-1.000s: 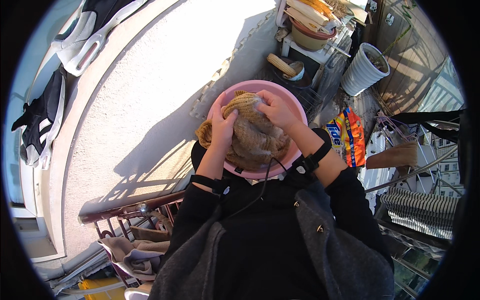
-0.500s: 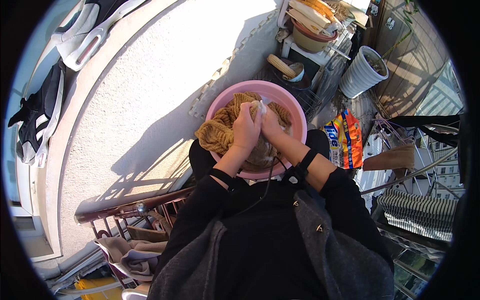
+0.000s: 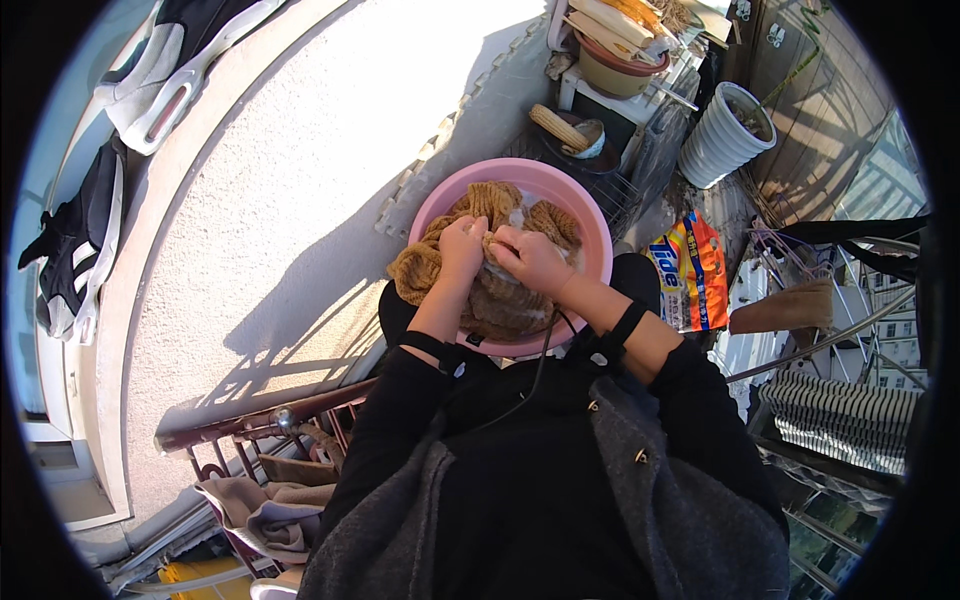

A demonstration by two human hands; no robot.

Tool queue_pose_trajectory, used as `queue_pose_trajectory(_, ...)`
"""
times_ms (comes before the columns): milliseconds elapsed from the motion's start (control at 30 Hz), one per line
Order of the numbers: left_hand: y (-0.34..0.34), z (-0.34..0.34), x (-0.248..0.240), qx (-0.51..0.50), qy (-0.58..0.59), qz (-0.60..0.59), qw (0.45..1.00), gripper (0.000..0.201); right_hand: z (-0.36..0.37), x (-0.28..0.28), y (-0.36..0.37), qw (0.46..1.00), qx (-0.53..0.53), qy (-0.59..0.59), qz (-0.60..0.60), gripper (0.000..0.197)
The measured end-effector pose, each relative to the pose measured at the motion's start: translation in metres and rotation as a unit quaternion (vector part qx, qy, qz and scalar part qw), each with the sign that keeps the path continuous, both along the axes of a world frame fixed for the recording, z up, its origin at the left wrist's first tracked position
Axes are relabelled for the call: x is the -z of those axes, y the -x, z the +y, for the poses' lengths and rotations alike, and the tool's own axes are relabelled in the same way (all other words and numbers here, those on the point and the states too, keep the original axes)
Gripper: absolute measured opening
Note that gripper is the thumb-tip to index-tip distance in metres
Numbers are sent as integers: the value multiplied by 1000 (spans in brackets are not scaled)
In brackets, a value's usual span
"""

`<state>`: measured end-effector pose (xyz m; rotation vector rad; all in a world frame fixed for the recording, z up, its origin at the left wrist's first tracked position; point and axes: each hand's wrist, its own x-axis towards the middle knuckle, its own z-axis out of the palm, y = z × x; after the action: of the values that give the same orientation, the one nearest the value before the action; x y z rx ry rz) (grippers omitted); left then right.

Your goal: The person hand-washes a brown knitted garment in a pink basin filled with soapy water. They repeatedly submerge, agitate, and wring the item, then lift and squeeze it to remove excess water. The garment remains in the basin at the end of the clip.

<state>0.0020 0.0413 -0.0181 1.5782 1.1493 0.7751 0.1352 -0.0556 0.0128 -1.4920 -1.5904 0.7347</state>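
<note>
Hands close together in the head view, the left hand (image 3: 462,250) and right hand (image 3: 532,264) pinch a fold of brown knit cloth (image 3: 508,302) inside the pink basin (image 3: 594,225). Bunched, without a clear long axis, the cloth lies under and around them, spilling over the left rim, nearer the left hand. An orange bag (image 3: 706,270) sits right, a pale wall (image 3: 290,200) left.
</note>
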Motion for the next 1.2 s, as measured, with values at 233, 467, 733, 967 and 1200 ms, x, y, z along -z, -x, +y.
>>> queue_pose_trajectory(233, 24, -14, -23, 30, 69, -210, 975, 10, 14, 10, -47, 993, -48, 17, 110, 35)
queue_pose_trajectory(467, 38, -23, -36, 70, 149, -278, 946, 10, 10, 40, -58, 986, -95, 54, -127, 35)
queue_pose_trajectory(733, 44, -26, -51, 173, 165, -190, 952, 19, 23, 10, -45, 993, 61, -32, 99, 18)
queue_pose_trajectory(967, 26, -34, -58, 213, 168, -191, 943, 39, 12, -47, -46, 968, 64, -207, 124, 15)
queue_pose_trajectory(1200, 9, -33, -54, 282, 222, -173, 917, 56, -1, -35, -19, 973, 60, -221, -11, 19)
